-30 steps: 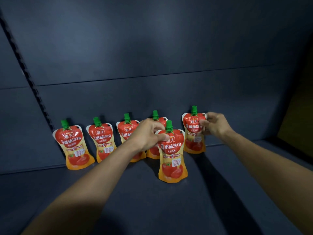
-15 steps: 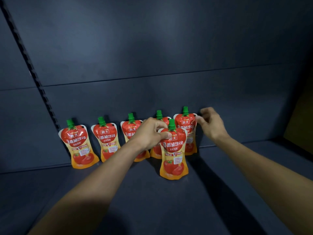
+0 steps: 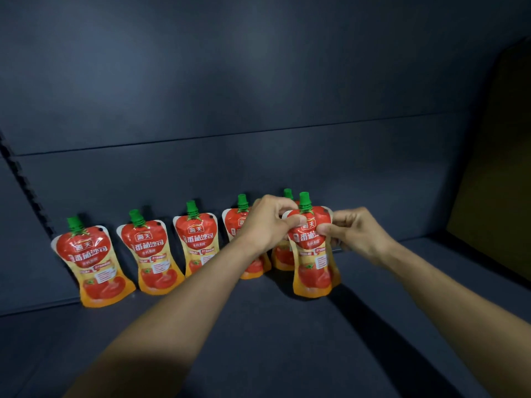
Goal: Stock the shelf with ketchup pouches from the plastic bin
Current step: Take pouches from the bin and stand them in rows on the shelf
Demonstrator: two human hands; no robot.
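Several red and orange ketchup pouches with green caps stand in a row against the dark back wall of the shelf (image 3: pixel 258 340). The leftmost pouch (image 3: pixel 93 262) leans slightly. One pouch (image 3: pixel 311 271) stands in front of the row at its right end. My left hand (image 3: pixel 267 225) pinches its upper left edge and my right hand (image 3: pixel 353 234) pinches its upper right edge. Behind it a pouch (image 3: pixel 283 258) is mostly hidden, only its cap and lower body showing. The plastic bin is out of view.
A slotted upright (image 3: pixel 23 182) runs along the shelf's left side. At the far right stands a brownish side panel (image 3: pixel 497 168). Dark shelf floor stretches right of the pouches and toward me.
My right hand let go of the rightmost back pouch and came to the front pouch's right edge. My left hand stayed on that pouch. The view shifted right.
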